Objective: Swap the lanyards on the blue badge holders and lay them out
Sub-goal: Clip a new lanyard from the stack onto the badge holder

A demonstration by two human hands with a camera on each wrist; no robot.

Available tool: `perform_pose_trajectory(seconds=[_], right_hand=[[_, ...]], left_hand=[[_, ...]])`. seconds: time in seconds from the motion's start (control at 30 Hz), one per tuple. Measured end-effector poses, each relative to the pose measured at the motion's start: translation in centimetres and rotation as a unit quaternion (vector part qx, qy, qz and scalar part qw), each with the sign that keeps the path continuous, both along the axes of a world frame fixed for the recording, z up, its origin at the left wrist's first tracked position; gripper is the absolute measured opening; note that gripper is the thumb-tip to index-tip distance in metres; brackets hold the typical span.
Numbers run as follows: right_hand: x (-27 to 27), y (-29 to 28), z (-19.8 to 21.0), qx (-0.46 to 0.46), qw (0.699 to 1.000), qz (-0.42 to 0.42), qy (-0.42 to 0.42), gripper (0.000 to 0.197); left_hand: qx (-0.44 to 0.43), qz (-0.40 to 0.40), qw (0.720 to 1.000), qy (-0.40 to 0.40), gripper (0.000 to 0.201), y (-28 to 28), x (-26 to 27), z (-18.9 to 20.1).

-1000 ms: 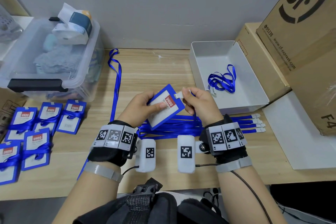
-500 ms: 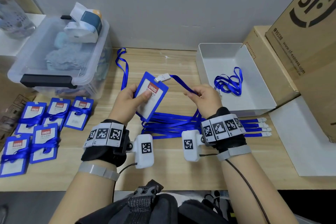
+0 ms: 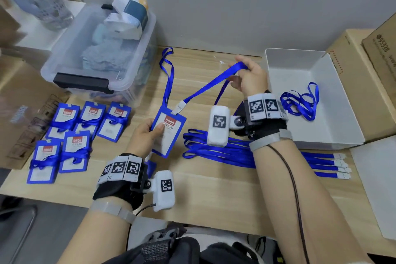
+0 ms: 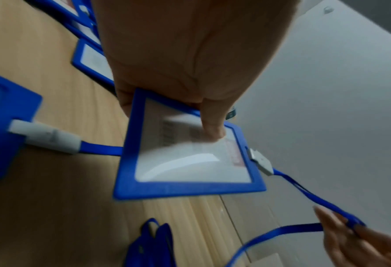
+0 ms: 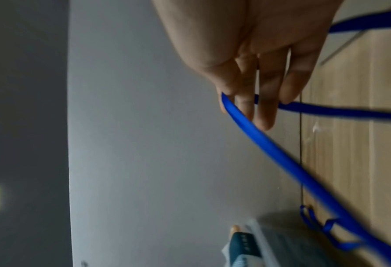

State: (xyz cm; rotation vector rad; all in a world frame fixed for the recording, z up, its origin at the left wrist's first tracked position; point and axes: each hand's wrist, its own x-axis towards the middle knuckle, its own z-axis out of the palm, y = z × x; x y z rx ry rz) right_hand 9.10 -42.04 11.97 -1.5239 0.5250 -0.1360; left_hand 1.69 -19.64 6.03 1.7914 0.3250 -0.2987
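Observation:
My left hand [image 3: 147, 135] grips a blue badge holder [image 3: 170, 133] [image 4: 190, 159] by its lower left edge, thumb pressed on the card face. A white clip [image 3: 180, 107] at its top joins it to a blue lanyard [image 3: 211, 84] [image 5: 281, 153]. My right hand [image 3: 249, 77] pinches that lanyard's strap up and to the right, pulling it taut above the table; the rest of the loop hangs below the hand. Several loose blue lanyards [image 3: 231, 152] lie side by side on the table under my right wrist. Another lanyard [image 3: 168, 75] trails toward the wall.
Several wrapped badge holders [image 3: 70, 133] lie in rows at the left. A clear storage bin [image 3: 98, 58] stands behind them. A white tray [image 3: 334, 135] at the right holds a coiled lanyard [image 3: 302, 103]. Cardboard boxes [image 3: 368, 66] stand beyond it.
My right hand slid along the strap and rose toward the back right, stretching the lanyard out. The left hand lowered the badge holder nearer the table.

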Motion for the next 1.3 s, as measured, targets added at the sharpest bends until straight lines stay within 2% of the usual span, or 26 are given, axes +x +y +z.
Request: perform_pose_trajectory(seconds=[0.1, 0.2, 0.3, 0.4, 0.47, 0.6, 0.8, 0.93, 1.07, 1.13, 1.23, 1.3], right_hand=[[1.4, 0.5, 0.2, 0.124, 0.992, 0.022, -0.031, 0.046], [2.4, 1.1, -0.1, 0.168, 0.984, 0.037, -0.053, 0.047], [3.1, 2.4, -0.8, 0.136, 0.987, 0.069, -0.059, 0.048], [3.4, 4.0, -1.7, 0.084, 0.989, 0.109, -0.051, 0.057], [3.4, 4.9, -2.6, 0.051, 0.989, 0.133, -0.045, 0.050], [3.1, 6.0, -4.0, 0.030, 0.983, 0.176, -0.032, 0.045], [3.1, 7.1, -4.3, 0.034, 0.981, 0.186, -0.035, 0.046], [2.8, 7.9, -4.3, 0.037, 0.980, 0.195, -0.028, 0.043], [2.5, 8.4, -4.1, 0.029, 0.978, 0.206, -0.032, 0.042], [2.5, 8.5, -3.7, 0.021, 0.975, 0.221, -0.031, 0.041], [2.7, 8.3, -2.8, 0.028, 0.968, 0.249, -0.025, 0.037], [3.0, 8.1, -2.3, 0.043, 0.964, 0.262, -0.025, 0.034]], left_hand=[[0.021, -0.015, 0.998, 0.055, 0.016, 0.6, -0.8, -1.4], [0.021, -0.029, 0.993, 0.109, 0.020, 1.4, -1.7, -3.0], [0.056, -0.051, 0.985, 0.157, 0.019, 2.2, -2.7, -4.2], [0.114, -0.056, 0.974, 0.190, 0.021, 2.9, -3.6, -5.3], [0.175, -0.066, 0.962, 0.197, 0.021, 3.0, -4.0, -5.6], [0.253, -0.088, 0.945, 0.189, 0.022, 2.7, -4.7, -5.3], [0.287, -0.109, 0.931, 0.199, 0.023, 2.9, -5.5, -4.9], [0.301, -0.087, 0.934, 0.173, 0.026, 3.0, -6.0, -4.9], [0.363, -0.092, 0.917, 0.139, 0.025, 2.8, -6.0, -4.2], [0.336, -0.077, 0.933, 0.108, 0.023, 2.9, -5.0, -3.8], [0.201, -0.042, 0.978, 0.029, 0.023, 2.9, -2.4, -3.0], [0.129, -0.028, 0.991, -0.022, 0.017, 2.4, -0.1, -2.1]])
